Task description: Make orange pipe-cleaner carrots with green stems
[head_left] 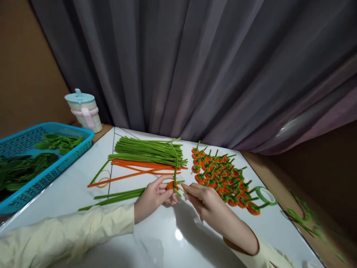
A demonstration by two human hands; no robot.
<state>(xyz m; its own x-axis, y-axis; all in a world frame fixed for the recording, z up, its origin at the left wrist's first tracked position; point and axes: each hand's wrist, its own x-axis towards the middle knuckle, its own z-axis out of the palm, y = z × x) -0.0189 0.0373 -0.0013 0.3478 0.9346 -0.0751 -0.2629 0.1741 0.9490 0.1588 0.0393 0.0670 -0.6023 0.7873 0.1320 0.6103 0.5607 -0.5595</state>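
My left hand (153, 196) is closed on a small orange pipe-cleaner persimmon (171, 185) with green leaf pieces. From its top a long green pipe cleaner (176, 165) stands up, bent over at its upper end. My right hand (208, 203) pinches a small pale stick-like piece (181, 188), its tip against or very near the persimmon; its far end is hidden in my fingers. Several orange pipe-cleaner persimmons with green stems (223, 176) lie in rows to the right. Loose green pipe cleaners (119, 196) extend leftward from beside my left hand.
Behind my hands lie a bundle of green pipe cleaners (147, 150) and some orange pipe cleaners (131, 164). A green tape roll (258, 192) is at the right edge. A blue basket (74, 154) holds green looped leaves; a lidded cup (90, 117) stands behind it. A curtain (167, 67) hangs at the back.
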